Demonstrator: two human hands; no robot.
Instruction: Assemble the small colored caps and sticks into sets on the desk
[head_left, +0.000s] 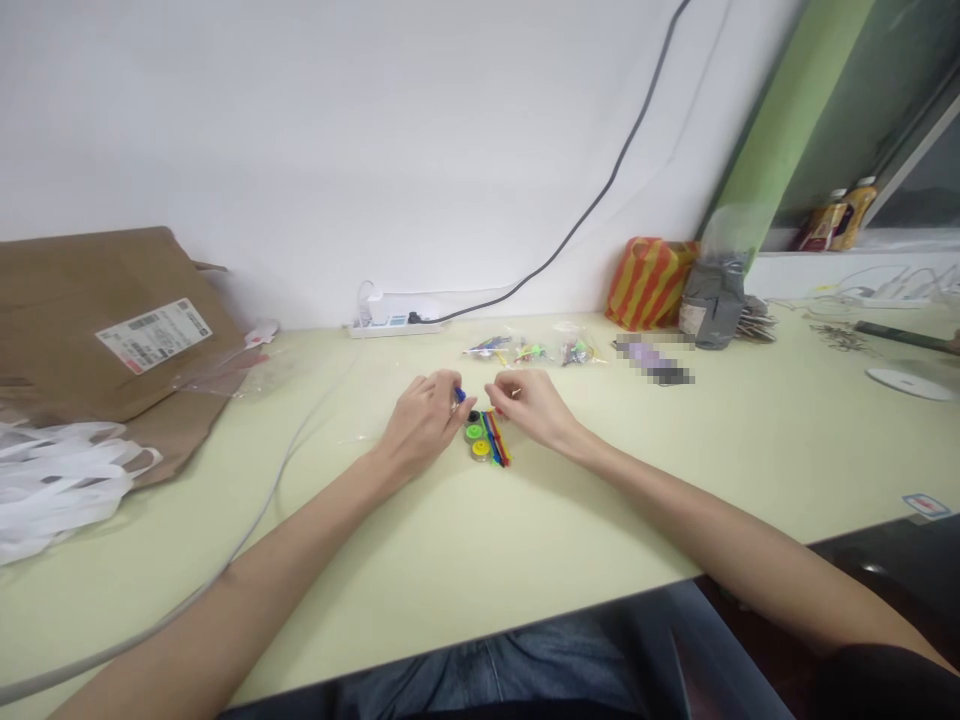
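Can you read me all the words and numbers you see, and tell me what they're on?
No text can be read clearly.
White label on the brown packaging: print too blurred to read.
Two bottles: labels too small.
Pale patch on the grey bag: too blurred.
Blue-edged sticker on the table: too small.

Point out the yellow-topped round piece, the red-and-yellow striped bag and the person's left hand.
Yellow-topped round piece (pixel 481 449): head view, on its top.
Striped bag (pixel 643 285): head view, on its front.
Left hand (pixel 420 418): head view, on its back.
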